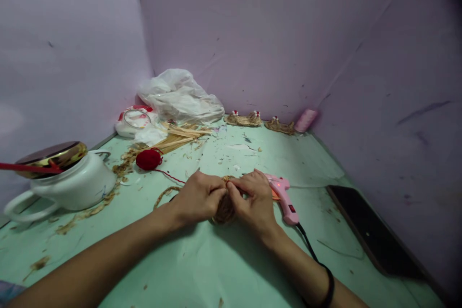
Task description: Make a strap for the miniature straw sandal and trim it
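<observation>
Near the middle of the table, my left hand [200, 197] and my right hand [255, 202] are closed around the upper edge of a small brown piece of braided rope work [224, 211]. Thumbs and fingertips of both hands almost meet there, and the fingers hide much of its shape. A braided rope strand [164, 195] loops out on the left of my left hand. Red thread runs from a ball of red yarn [148, 159] toward that same hand. Just right of my right hand lies a pink hot glue gun [287, 200], partly covered by the fingers.
A white mug [75, 185] with a gold-rimmed round item on top stands at the left. Behind are a plastic bag [180, 98], straw strips [176, 139], finished-looking rope pieces [245, 119] and a pink thread spool [306, 120]. A dark phone-like slab [371, 231] lies right.
</observation>
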Demonstrator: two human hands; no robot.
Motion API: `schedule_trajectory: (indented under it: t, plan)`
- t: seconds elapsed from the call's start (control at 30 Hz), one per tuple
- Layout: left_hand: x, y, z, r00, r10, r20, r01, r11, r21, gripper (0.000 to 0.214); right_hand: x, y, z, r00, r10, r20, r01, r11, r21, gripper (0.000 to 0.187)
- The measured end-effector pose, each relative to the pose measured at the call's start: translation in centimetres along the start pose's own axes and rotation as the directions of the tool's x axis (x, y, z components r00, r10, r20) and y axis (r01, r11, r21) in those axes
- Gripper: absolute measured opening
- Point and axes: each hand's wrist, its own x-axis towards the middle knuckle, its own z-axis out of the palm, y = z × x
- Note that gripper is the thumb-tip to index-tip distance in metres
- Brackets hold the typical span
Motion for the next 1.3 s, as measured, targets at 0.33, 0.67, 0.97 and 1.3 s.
schedule_trajectory:
  t: [0.33,0.67,0.97,1.3]
  plan:
    - [1.3,-0.6,-2.1,0.987,-0.050,0.152,0.090,0.958,-0.273,0.019,0.3,-0.6,-0.8,0.927,-0.332,0.172,0.314,0.941,0.122,0.016]
    - [0.4,0.5,1.2,0.925,-0.343,-0.162,0.173,0.760,-0.626,0.019,0.0,-0.1,0.2,0.998,0.054,-0.032,-0.048,0.985,0.165,0.020]
    - [0.3,1.1,2.6,0.799,-0.577,-0.168,0.217,0.539,-0.814,0.015,-0.5,-0.2,0.8,0.979,0.197,-0.047,-0.187,0.969,0.160,0.021]
    - [0.7,1.6,1.5,0.787,-0.616,-0.026,0.325,0.451,-0.831,0.025,-0.5,-0.4,0.3,0.999,-0.006,-0.039,0.008,0.999,0.035,0.013]
